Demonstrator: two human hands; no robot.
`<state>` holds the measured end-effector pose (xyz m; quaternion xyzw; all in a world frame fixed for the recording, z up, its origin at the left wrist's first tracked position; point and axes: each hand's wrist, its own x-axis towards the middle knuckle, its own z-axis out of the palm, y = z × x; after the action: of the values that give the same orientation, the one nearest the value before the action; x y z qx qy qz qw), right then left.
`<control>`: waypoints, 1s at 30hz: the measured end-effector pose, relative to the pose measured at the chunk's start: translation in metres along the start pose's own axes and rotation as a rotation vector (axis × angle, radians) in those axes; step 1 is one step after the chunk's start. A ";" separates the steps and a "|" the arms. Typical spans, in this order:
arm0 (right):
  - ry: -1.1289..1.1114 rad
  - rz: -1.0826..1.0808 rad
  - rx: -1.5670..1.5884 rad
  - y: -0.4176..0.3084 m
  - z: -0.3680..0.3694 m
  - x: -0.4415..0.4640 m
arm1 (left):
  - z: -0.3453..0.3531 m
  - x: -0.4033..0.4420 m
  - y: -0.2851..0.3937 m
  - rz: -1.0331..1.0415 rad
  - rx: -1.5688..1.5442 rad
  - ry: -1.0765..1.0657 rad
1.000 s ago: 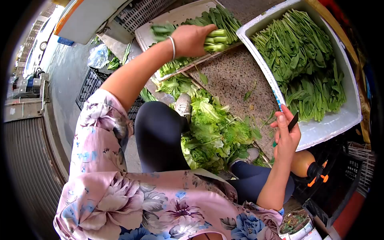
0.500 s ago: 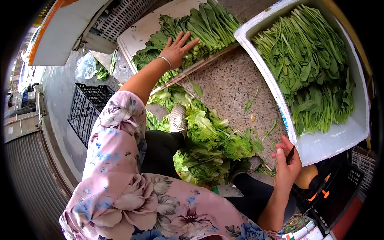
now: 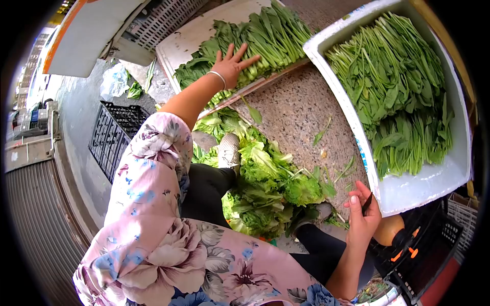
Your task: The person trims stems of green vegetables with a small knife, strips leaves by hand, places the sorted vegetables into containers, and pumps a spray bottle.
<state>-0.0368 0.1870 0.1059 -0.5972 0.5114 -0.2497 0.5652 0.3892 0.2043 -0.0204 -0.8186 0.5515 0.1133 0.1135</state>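
My left hand (image 3: 230,67), a pale bracelet at its wrist, lies with spread fingers on bundled leafy greens (image 3: 275,41), which rest in rows on a white foam lid (image 3: 186,38). At lower right my right hand (image 3: 364,211) is curled around a small dark knife (image 3: 367,202), mostly hidden by the fingers. Just above that hand stands a white foam box (image 3: 416,188) holding two heaps of long-stemmed greens (image 3: 390,71). Loose leaves (image 3: 320,133) lie on the speckled stone slab (image 3: 296,104) between lid and box.
Discarded lettuce leaves (image 3: 265,173) are piled around my shoes (image 3: 228,151). A black crate (image 3: 115,133) and a plastic bag (image 3: 114,81) are at the left. An orange-tipped sprayer bottle (image 3: 389,230) stands by a black crate (image 3: 426,255) at lower right.
My left hand has set down the bunch of greens on the lid and opened, fingers spread. My right hand has moved slightly downward, still with the knife.
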 end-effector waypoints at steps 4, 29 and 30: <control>-0.022 -0.028 0.005 0.004 0.002 0.001 | 0.005 -0.012 -0.020 0.057 -0.034 0.008; -0.140 0.003 -0.062 0.006 0.038 0.000 | 0.050 -0.037 -0.025 -0.659 -1.991 0.206; -0.155 0.001 -0.055 0.006 0.039 0.000 | 0.051 -0.042 -0.027 -0.644 -2.082 0.194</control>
<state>-0.0046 0.2038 0.0912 -0.6297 0.4732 -0.1882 0.5867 0.3962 0.2668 -0.0545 -0.6250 -0.0479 0.4241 -0.6537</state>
